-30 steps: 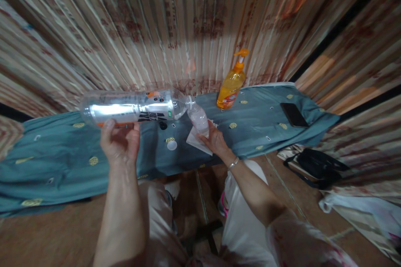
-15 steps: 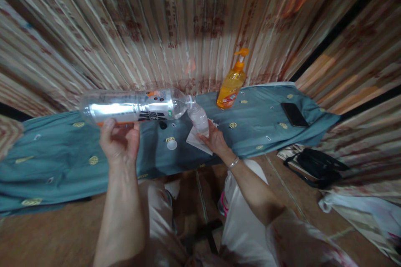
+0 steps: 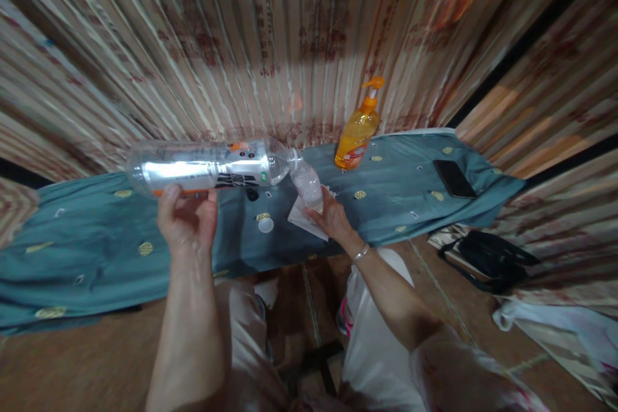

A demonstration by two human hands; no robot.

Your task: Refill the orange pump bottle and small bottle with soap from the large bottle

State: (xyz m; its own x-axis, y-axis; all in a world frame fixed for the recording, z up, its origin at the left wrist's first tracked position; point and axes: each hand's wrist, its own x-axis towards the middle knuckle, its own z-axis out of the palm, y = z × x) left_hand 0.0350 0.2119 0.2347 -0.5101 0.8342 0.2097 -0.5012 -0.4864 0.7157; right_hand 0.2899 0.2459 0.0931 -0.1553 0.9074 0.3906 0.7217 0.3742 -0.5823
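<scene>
My left hand [image 3: 190,219] is closed around the underside of a large clear plastic bottle [image 3: 193,170] with a silver label, lying level in the air. Its neck points right and meets the mouth of a small clear bottle [image 3: 306,181], tilted toward it. Around the lower part of that small bottle my right hand [image 3: 335,215] is closed. Beneath the small bottle is a folded white paper or tissue [image 3: 309,225]; whether the hand also grips it I cannot tell. A white cap [image 3: 265,225] and a small black cap-like piece [image 3: 252,194] lie on the cloth nearby.
A teal patterned cloth [image 3: 193,244] covers the narrow table. An orange pump bottle [image 3: 356,138] stands at the back, with a dark phone [image 3: 454,178] farther right. Behind hangs a striped curtain [image 3: 241,45]. On the floor at right lies a black bag [image 3: 497,261].
</scene>
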